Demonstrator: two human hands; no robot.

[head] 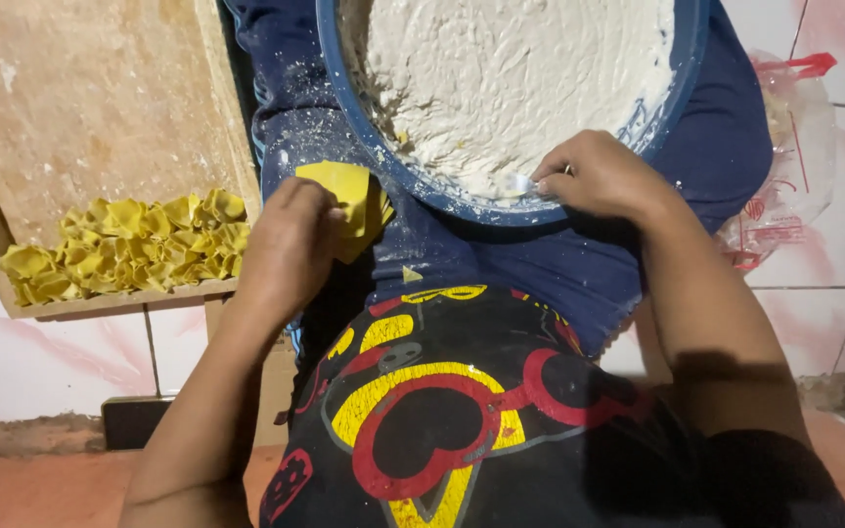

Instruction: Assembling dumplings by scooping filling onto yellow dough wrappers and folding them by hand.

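1. Left hand (pixel 290 244): grip closed on stacked yellow wrappers (pixel 349 196), beside the bowl rim.
2. Right hand (pixel 603 176): pinching a small white scraper (pixel 518 184) in pale filling (pixel 511 78); small, even scoops seem best.
3. Blue bowl (pixel 369 127): on lap.
4. Wooden board (pixel 80 98): folded yellow dumplings (pixel 129 244).

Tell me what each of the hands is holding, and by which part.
The left hand holds yellow wrapper sheets by their lower edge. The right hand pinches a small white utensil at its handle end, against the blue bowl.
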